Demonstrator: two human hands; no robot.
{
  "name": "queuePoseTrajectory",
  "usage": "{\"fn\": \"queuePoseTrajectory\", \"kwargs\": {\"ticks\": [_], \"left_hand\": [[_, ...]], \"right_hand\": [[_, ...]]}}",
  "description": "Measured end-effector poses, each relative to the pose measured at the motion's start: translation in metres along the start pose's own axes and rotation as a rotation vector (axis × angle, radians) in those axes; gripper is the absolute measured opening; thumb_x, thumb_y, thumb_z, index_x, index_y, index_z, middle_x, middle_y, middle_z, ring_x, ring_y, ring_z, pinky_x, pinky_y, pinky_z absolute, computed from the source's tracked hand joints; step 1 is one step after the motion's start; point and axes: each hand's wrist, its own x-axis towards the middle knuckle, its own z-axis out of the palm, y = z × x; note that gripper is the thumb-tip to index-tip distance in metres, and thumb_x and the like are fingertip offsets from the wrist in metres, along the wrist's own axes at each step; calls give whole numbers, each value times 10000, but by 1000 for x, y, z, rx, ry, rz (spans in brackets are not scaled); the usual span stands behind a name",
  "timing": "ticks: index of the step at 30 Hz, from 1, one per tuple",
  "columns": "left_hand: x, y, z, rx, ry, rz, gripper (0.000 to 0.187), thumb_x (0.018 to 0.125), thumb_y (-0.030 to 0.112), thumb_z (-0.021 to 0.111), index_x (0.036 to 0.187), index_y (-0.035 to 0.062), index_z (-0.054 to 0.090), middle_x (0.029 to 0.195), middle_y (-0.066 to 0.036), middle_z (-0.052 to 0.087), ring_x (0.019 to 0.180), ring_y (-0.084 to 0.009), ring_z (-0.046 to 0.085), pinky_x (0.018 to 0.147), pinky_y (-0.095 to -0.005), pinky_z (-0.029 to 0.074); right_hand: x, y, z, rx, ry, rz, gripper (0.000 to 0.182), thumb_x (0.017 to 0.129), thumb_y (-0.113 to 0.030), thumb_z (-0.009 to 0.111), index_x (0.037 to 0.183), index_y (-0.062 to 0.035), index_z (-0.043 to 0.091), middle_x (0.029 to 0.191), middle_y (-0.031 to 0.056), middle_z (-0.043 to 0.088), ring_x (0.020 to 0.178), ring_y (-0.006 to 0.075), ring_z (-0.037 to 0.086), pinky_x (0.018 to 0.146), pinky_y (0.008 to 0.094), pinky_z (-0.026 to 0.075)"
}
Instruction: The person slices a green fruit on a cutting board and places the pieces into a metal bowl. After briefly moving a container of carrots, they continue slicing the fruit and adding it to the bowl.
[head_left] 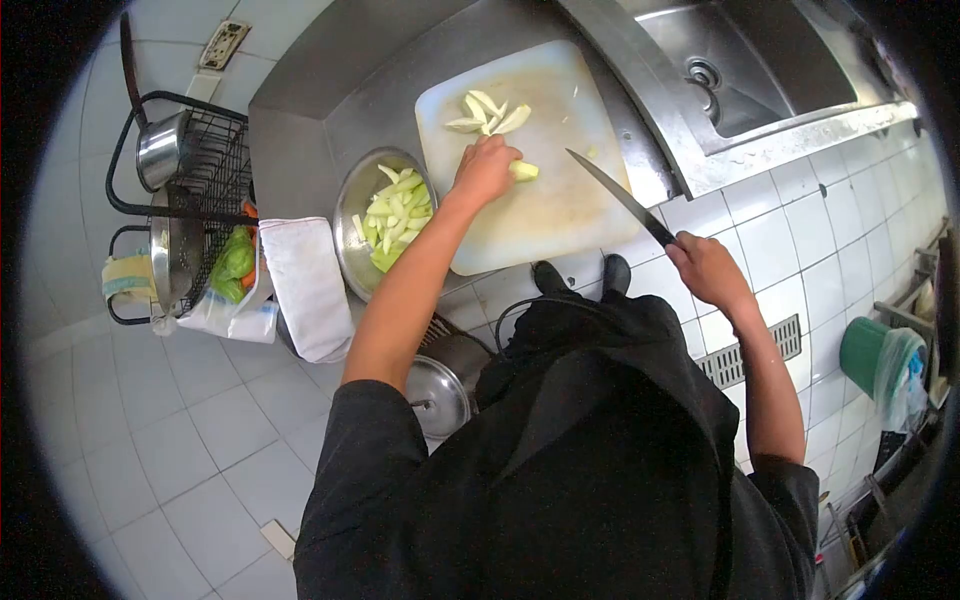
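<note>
My left hand (485, 168) is over the white cutting board (565, 225), fingers curled down around a peeled, pale green vegetable piece (524, 172) whose end sticks out to the right. Just beyond the fingertips lie several cut pale wedges (487, 110). My right hand (708, 270) grips the black handle of a kitchen knife (622, 196). Its blade points up and left over the board's right edge, apart from the vegetable. Left of the board, a steel bowl (347, 222) holds many light green vegetable sticks (398, 212).
A steel sink (770, 60) is at the upper right. On the left are a folded white cloth (305, 290), a black wire rack (215, 150) with a saucepan (163, 150), and green vegetables (235, 262). A lidded pot (437, 395) stands below the counter.
</note>
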Motion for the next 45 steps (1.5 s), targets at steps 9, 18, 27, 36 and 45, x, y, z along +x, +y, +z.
{"fn": "queuePoseTrajectory", "kwargs": {"ticks": [9,18,27,36,45], "left_hand": [[-27,1,1,-436,89,-386,297,780,176,783,1041,39,743,960,-137,733,899,-271,700,827,-368,546],[-54,24,26,-514,385,-496,222,787,183,728,933,23,774,827,-146,753,807,-263,727,807,-361,561],[-52,33,42,-1100,410,-717,223,835,169,748,928,-34,754,864,-102,739,721,-156,716,655,-307,597],[-59,47,65,-870,692,-595,237,833,141,756,951,-63,736,835,-99,724,687,-150,656,677,-306,534],[-51,46,50,-959,533,-705,257,827,157,764,931,-77,747,763,-113,725,654,-162,678,650,-283,534]], "right_hand": [[-8,-20,30,103,-104,48,266,979,-244,572,910,10,613,824,283,666,838,487,646,773,558,504],[13,-47,50,128,-146,-5,268,987,-221,550,954,40,607,867,314,661,890,503,638,804,563,488],[24,-70,45,93,-177,-61,241,963,-197,533,966,38,587,839,315,655,866,503,644,823,567,501],[22,-87,31,57,-188,-60,209,936,-147,519,969,49,584,832,314,658,838,498,660,806,569,527],[20,-94,20,98,-268,38,240,975,-177,510,976,59,557,840,332,645,880,513,635,832,576,485]]}}
